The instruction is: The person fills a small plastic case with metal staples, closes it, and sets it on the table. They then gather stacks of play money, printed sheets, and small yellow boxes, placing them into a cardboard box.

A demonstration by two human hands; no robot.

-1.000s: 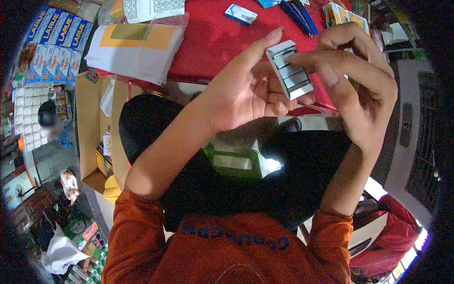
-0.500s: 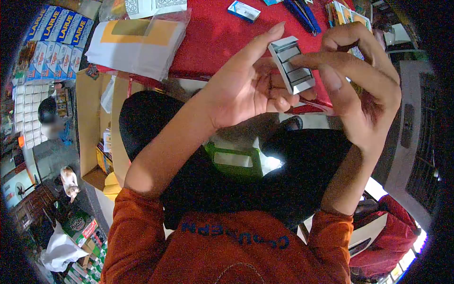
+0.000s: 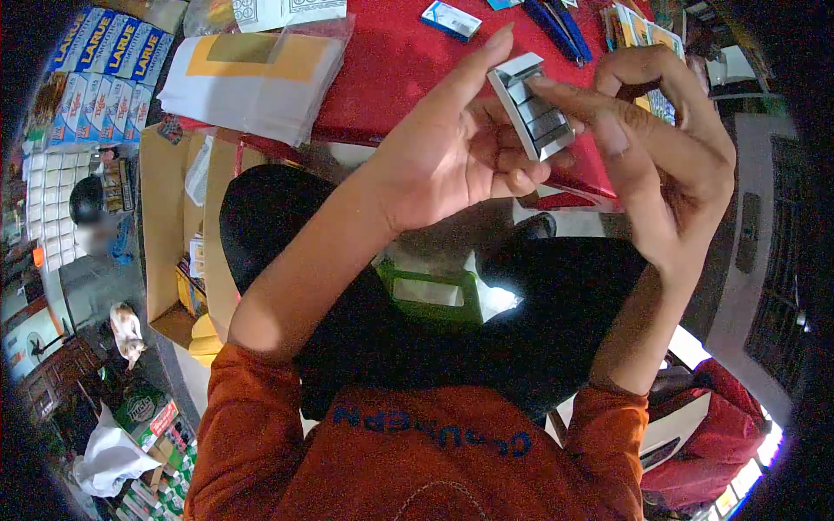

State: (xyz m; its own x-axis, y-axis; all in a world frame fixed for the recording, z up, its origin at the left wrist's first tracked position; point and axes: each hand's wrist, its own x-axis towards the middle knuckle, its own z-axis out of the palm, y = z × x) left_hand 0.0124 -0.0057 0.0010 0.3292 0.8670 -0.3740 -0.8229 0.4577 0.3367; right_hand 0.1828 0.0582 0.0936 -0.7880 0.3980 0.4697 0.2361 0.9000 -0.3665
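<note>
My left hand [image 3: 452,156] holds a small silvery grey block [image 3: 532,108] made of stacked flat pieces, gripped between its thumb and curled fingers. My right hand [image 3: 660,148] reaches over from the right, and its index finger presses on the top face of the block. Both hands are raised above my lap, in front of the red table [image 3: 391,69]. I wear an orange shirt [image 3: 417,460] and dark trousers.
On the red table lie a bagged stack of white and yellow paper [image 3: 252,74], a small blue and white box [image 3: 450,19] and blue-handled tools [image 3: 556,26]. An open cardboard box [image 3: 174,234] stands at left. A green container [image 3: 426,295] sits between my knees.
Both hands have lifted the grey block slightly up and away. My right index finger has slid further across its top face.
</note>
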